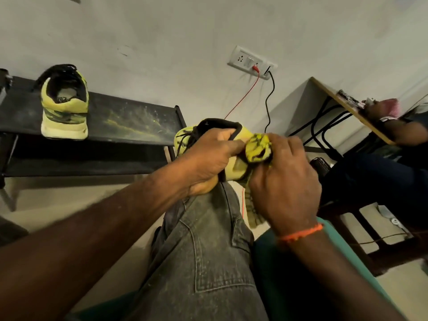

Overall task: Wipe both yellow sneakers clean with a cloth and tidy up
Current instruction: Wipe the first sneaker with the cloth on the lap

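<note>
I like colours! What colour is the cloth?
The cloth is yellow with black markings, seen in the head view.

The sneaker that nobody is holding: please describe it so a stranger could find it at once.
Look along the white wall to the low black shoe rack on the left. The yellow sneaker stands alone on its top shelf, heel toward the camera. Its twin is gripped in the person's hands.

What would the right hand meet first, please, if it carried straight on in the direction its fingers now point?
Most likely the sneaker on the lap: the right hand presses the cloth against its heel end, fingers aimed at the left hand gripping the collar. Depth is hard to judge.
</note>
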